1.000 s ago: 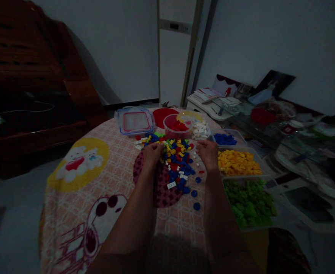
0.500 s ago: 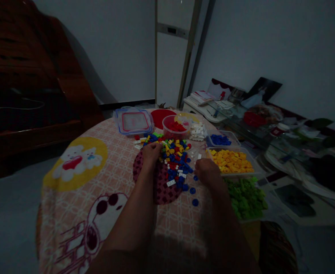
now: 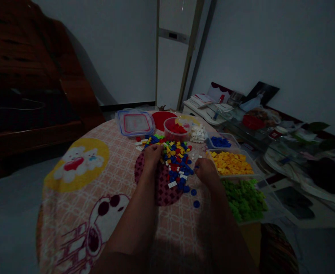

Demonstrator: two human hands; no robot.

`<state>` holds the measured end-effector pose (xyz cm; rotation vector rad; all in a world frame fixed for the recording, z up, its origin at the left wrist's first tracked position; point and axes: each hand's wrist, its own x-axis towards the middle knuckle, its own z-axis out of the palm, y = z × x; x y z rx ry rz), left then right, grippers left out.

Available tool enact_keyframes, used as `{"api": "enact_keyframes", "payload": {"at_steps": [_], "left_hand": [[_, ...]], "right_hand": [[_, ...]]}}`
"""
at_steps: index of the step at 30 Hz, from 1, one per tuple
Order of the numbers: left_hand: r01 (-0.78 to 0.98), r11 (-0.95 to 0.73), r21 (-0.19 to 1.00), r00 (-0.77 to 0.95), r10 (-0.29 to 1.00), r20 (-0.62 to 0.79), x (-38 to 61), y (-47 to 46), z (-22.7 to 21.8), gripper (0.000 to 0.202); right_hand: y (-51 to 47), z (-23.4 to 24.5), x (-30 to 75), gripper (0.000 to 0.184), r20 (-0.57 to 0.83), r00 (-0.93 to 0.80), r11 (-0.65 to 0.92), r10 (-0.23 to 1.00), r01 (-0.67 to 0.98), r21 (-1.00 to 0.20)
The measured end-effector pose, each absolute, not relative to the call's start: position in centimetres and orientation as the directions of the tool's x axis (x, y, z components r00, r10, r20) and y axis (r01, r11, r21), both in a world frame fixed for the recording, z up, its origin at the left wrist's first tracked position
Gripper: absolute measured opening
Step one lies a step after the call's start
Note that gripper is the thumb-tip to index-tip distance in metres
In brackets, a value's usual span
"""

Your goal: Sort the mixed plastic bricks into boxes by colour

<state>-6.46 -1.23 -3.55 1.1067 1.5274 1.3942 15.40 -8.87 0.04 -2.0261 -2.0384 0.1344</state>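
At the left side of a mixed pile of toy bricks, my left hand is closed, its fingertips at the bricks. What it pinches, if anything, is too small to make out. To the right of the pile, my right hand is closed with a small blue round piece at its fingertips. Nearer to me lie two more blue round pieces on the tablecloth. Part of the pile rests on a dark red patterned round.
Right of my right hand stand tubs of yellow bricks, green bricks and blue bricks. Behind the pile are a round tub with red bricks, loose white bricks and a clear blue-edged lid. A cluttered glass side table lies beyond.
My right hand has taken hold of the blue round piece that lay just below its fingers. My left hand stays at the pile's left side. The view has shifted slightly.
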Motion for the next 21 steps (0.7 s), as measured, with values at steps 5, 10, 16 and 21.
{"api": "enact_keyframes", "payload": {"at_steps": [5, 10, 16, 21], "left_hand": [[0.113, 0.009, 0.994, -0.326, 0.945, 0.028, -6.6, -1.1, -3.8, 0.029], [0.103, 0.01, 0.995, -0.325, 0.946, 0.024, -6.5, -0.8, -4.4, 0.029], [0.131, 0.015, 0.991, -0.319, 0.947, 0.028, -6.6, -0.5, -4.5, 0.031], [0.148, 0.014, 0.989, -0.327, 0.944, 0.035, -6.6, -0.5, -4.7, 0.029]], "right_hand": [[-4.7, 0.4, 15.2, 0.029, 0.204, 0.256, 0.018, 0.945, 0.58, -0.814], [-1.7, 1.5, 16.4, 0.045, 0.269, 0.632, 0.067, 0.726, 0.325, -0.943], [-1.6, 2.6, 17.4, 0.045, 0.443, 0.594, 0.004, 0.671, 0.595, -0.804], [-5.1, 2.1, 15.5, 0.033, 0.312, 0.311, 0.008, 0.898, 0.697, -0.717]]}}
